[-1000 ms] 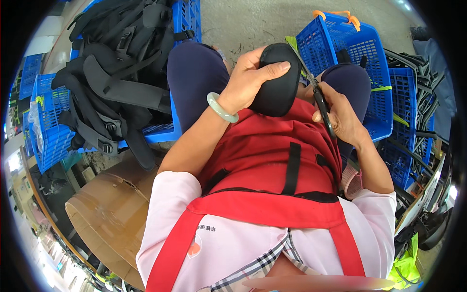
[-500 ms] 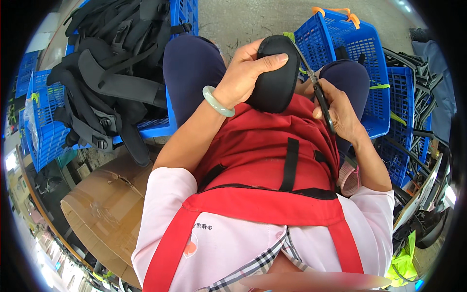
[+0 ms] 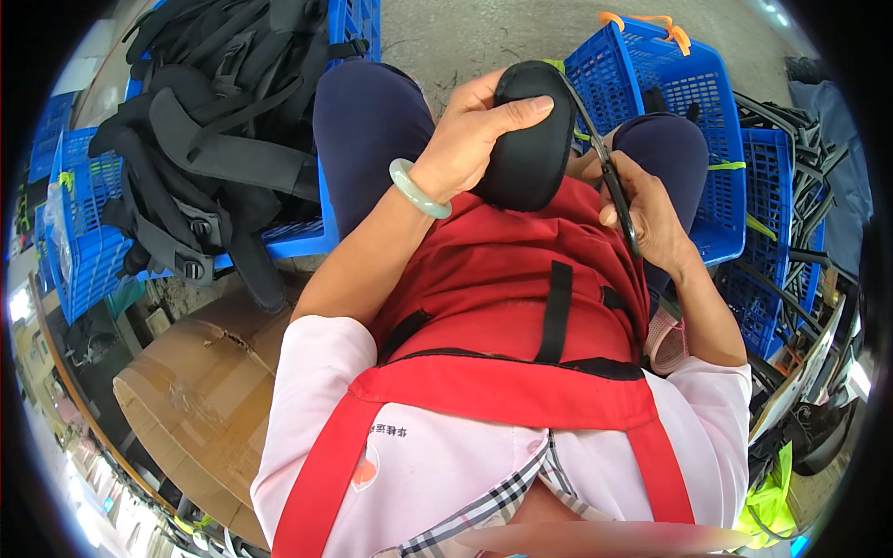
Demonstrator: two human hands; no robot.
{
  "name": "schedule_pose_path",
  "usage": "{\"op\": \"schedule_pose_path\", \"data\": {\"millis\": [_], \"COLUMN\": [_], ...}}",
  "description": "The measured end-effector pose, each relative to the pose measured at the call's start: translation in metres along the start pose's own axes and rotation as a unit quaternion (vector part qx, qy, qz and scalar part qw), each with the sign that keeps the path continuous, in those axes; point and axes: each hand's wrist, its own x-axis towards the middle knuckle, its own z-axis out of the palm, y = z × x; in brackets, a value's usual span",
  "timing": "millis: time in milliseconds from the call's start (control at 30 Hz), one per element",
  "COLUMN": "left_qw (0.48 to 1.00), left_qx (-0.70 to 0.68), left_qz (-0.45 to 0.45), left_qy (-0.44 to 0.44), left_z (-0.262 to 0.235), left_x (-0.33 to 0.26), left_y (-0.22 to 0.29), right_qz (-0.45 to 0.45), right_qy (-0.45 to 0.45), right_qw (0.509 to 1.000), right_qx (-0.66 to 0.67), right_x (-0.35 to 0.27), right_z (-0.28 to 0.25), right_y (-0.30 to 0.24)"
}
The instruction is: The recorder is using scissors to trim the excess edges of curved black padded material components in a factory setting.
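My left hand (image 3: 474,135) grips a black padded oval piece (image 3: 527,153), thumb on its face and the other fingers mostly hidden behind it. The piece is held up above my lap, in front of the red apron (image 3: 502,288). In my right hand (image 3: 646,209) is a pair of scissors (image 3: 614,186) with dark handles. Their metal blades point up and to the left, along the right edge of the padded piece. From this view I cannot tell whether the blades touch that edge.
At left, a blue crate (image 3: 349,28) is heaped with black padded straps (image 3: 233,149). A cardboard box (image 3: 200,400) lies below it. On the right stand a blue basket (image 3: 716,93) with an orange tie (image 3: 674,35) and another blue crate (image 3: 767,153) beside dark strips (image 3: 819,177).
The black padded piece and my left hand have shifted slightly upward. The scissors stay along its right edge, with their blades looking closer together.
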Motion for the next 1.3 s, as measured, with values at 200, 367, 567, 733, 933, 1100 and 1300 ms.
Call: {"op": "schedule_pose_path", "data": {"millis": [200, 367, 567, 733, 933, 1100, 1300], "left_qw": [1.000, 1.000, 0.998, 0.997, 0.991, 0.987, 0.979], "left_qx": [0.006, 0.008, 0.039, 0.033, 0.049, 0.042, 0.058], "left_qz": [-0.004, -0.008, -0.042, -0.052, -0.091, -0.112, -0.134], "left_qy": [0.003, -0.003, -0.034, -0.038, -0.089, -0.110, -0.140], "left_z": [-0.002, 0.006, 0.004, 0.005, 0.010, 0.009, 0.010], "left_x": [0.000, -0.002, -0.001, -0.001, -0.002, -0.004, -0.004], "left_y": [-0.002, -0.008, -0.008, -0.013, -0.019, -0.018, -0.024], "right_qz": [0.031, 0.023, 0.062, 0.095, 0.084, 0.144, 0.129], "right_qy": [-0.022, -0.022, -0.056, -0.066, -0.094, -0.121, -0.140], "right_qw": [0.999, 0.998, 0.997, 0.993, 0.992, 0.982, 0.977], "right_qx": [-0.003, -0.048, 0.000, 0.025, -0.029, -0.031, -0.094], "right_x": [-0.002, -0.006, -0.013, -0.016, -0.020, -0.023, -0.029], "right_z": [-0.010, -0.020, -0.025, -0.031, -0.046, -0.056, -0.069], "right_y": [-0.003, -0.006, -0.013, -0.011, -0.016, -0.033, -0.041]}}
